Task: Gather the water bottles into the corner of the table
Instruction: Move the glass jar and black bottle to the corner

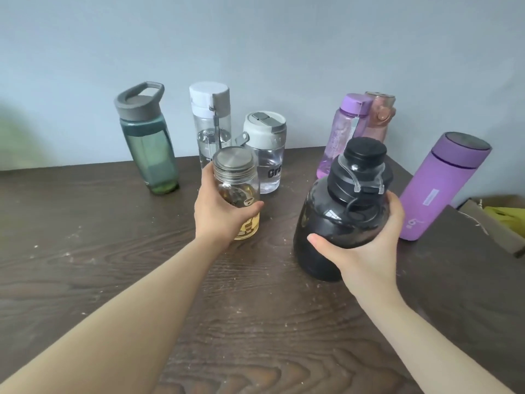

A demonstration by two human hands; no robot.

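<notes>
Left hand (218, 214) wrapping around a steel-lidded glass bottle (237, 189) at table (99, 223) centre; right hand (366, 245) gripping a big black bottle (341, 211) just right of it; six more bottles standing along the far edge.

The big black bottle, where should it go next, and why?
Probably carry the black bottle, held by the right hand, toward the far right corner and set it near the purple bottle. Three bottles already stand there, and the table shows bare wood between them.
</notes>
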